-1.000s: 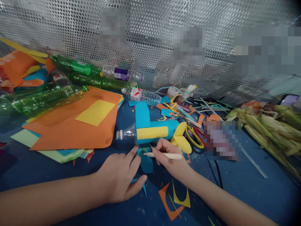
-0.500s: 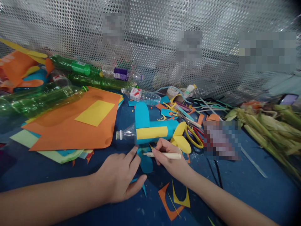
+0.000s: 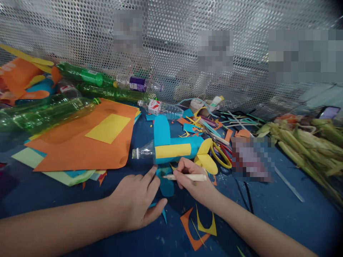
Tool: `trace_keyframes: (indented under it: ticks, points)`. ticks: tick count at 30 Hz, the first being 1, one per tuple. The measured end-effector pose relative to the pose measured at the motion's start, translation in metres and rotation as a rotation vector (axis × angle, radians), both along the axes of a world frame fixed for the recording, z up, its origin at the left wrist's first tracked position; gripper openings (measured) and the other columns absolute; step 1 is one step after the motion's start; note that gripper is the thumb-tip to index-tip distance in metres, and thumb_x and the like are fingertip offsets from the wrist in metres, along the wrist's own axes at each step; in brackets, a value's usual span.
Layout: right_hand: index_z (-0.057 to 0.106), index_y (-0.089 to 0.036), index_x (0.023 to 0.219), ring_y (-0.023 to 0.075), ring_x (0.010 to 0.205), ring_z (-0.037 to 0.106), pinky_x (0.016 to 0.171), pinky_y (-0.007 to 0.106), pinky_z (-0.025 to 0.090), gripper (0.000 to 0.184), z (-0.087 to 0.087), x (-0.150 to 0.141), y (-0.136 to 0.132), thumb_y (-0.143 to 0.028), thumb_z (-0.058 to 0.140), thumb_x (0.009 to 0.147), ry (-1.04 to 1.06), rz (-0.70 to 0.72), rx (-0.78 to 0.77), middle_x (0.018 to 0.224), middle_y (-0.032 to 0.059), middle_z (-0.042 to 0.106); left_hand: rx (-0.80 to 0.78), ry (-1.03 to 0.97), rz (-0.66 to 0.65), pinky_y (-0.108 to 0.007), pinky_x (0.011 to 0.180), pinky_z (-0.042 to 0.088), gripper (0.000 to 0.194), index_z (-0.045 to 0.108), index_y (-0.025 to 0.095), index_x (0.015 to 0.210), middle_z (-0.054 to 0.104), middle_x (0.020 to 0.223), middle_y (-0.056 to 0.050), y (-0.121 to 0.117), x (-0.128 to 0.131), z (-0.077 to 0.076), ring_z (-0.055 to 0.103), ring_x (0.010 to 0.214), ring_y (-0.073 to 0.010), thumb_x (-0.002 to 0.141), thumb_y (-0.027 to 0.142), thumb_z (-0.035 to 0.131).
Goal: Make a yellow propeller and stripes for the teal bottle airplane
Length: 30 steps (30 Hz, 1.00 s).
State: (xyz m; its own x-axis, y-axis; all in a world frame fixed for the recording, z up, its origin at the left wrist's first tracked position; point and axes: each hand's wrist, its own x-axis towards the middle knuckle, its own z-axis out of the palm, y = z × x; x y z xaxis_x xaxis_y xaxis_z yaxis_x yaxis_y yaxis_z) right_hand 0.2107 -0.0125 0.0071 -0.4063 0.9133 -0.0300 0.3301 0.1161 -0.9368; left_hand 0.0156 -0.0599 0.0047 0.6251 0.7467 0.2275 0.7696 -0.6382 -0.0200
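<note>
A clear plastic bottle lies on its side, its body wrapped in blue paper with a yellow strip along it. Blue rounded wings stick out on both sides; the far wing is bright, the near wing lies in shade. Yellow petal-shaped pieces sit at the bottle's base. My right hand pinches a white pen, its tip over the near wing. My left hand rests beside that wing, fingers spread, the index fingertip close to the bottle.
Stacked coloured sheets lie left, with green bottles behind. Beyond the craft are a small labelled bottle, paper scraps and yellow-handled scissors. Corn husks lie right. Cut-out scraps lie in front. Perforated metal sheeting stands behind.
The pen tip has shifted very slightly left on the near wing. Both hands and the bottle otherwise stay in place.
</note>
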Motion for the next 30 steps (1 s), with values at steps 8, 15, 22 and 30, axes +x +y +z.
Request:
trace_keyframes:
  ticks: [8, 15, 22, 30]
  points:
    - [0.039, -0.021, 0.065, 0.0078, 0.044, 0.037, 0.043, 0.019, 0.03, 0.02, 0.0024, -0.0007, -0.0009, -0.025, 0.049, 0.082, -0.022, -0.003, 0.001, 0.048, -0.0068, 0.046, -0.005, 0.001, 0.006, -0.039, 0.048, 0.05, 0.046, 0.059, 0.01, 0.102, 0.054, 0.121, -0.021, 0.0001, 0.001, 0.0003, 0.062, 0.062, -0.0251, 0.088, 0.041, 0.027]
    - [0.037, -0.021, 0.065, 0.0077, 0.043, 0.036, 0.043, 0.02, 0.029, 0.02, -0.0042, -0.0006, 0.0008, -0.024, 0.049, 0.082, 0.021, -0.029, -0.029, 0.047, -0.0078, 0.043, 0.008, -0.001, 0.005, -0.039, 0.047, 0.05, 0.048, 0.059, 0.009, 0.103, 0.055, 0.121, -0.021, -0.001, 0.0004, -0.0011, 0.062, 0.061, -0.0251, 0.088, 0.041, 0.027]
    - [0.039, -0.021, 0.066, 0.0079, 0.043, 0.037, 0.044, 0.02, 0.03, 0.02, -0.0045, 0.0006, 0.0008, -0.025, 0.049, 0.083, 0.036, -0.022, -0.026, 0.048, -0.0073, 0.046, 0.03, -0.007, 0.002, -0.039, 0.047, 0.05, 0.047, 0.059, 0.009, 0.102, 0.056, 0.12, -0.02, -0.0002, 0.001, -0.0016, 0.062, 0.06, -0.0241, 0.088, 0.042, 0.027]
    - [0.038, -0.022, 0.066, 0.0081, 0.043, 0.037, 0.044, 0.021, 0.03, 0.021, -0.0064, 0.0008, 0.0024, -0.025, 0.049, 0.083, 0.039, -0.027, -0.029, 0.047, -0.0076, 0.045, 0.026, -0.011, 0.006, -0.039, 0.046, 0.049, 0.047, 0.059, 0.01, 0.102, 0.055, 0.12, -0.02, 0.0004, 0.0006, -0.002, 0.062, 0.06, -0.0246, 0.088, 0.042, 0.027]
